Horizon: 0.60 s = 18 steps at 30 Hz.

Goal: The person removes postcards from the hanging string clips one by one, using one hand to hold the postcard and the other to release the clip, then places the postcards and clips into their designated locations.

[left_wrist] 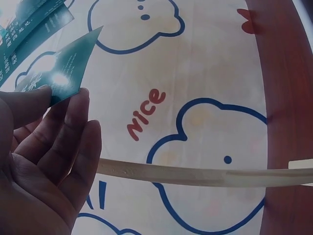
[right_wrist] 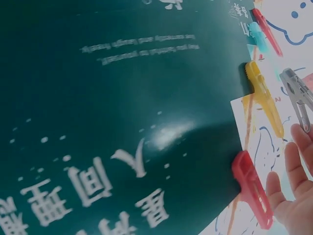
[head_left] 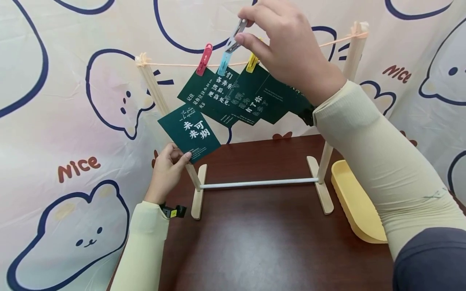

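My left hand pinches a dark green card with white characters by its bottom corner, thumb in front. The card is tilted, in front of the rack's left post. Above the string, my right hand pinches a grey clothespin between thumb and fingers. Several similar cards hang overlapping from the string, held by a red clothespin, a light blue one and a yellow one. Another red clothespin shows in the right wrist view; in the head view my right hand hides it.
The wooden rack stands on two feet, joined low down by a white rod. A yellow tray lies to the right on the dark brown table. Behind hangs a cloth with cartoon prints.
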Available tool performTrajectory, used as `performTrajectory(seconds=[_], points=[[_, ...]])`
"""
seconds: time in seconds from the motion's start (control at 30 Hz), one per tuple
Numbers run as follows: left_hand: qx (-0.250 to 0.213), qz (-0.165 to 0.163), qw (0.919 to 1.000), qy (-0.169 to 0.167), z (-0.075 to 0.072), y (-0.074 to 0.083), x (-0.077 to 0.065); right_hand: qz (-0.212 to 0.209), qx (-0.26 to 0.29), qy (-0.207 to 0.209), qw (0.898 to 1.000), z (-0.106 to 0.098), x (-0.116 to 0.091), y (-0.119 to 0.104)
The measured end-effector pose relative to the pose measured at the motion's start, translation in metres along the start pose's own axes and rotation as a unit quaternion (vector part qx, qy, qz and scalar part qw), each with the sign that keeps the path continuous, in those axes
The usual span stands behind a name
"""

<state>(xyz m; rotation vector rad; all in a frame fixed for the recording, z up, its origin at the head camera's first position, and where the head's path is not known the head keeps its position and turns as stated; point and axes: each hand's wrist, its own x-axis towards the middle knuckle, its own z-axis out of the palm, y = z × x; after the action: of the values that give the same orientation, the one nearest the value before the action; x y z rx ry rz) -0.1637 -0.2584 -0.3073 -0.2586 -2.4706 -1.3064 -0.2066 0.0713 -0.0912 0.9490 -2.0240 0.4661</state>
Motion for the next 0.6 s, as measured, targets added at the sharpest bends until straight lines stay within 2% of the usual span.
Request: performTrajectory(seconds=[0.27,0.6], points=[[0.003,0.008,0.9999,-0.005,-0.001,0.001,0.0,0.005,-0.002,0.009,1.0,-0.003,-0.006,0.002],[0.036,0.031,0.9989,-0.008,-0.001,-0.002,-0.002,0.004,-0.007,0.0,1.0,-0.008,-0.012,0.002]])
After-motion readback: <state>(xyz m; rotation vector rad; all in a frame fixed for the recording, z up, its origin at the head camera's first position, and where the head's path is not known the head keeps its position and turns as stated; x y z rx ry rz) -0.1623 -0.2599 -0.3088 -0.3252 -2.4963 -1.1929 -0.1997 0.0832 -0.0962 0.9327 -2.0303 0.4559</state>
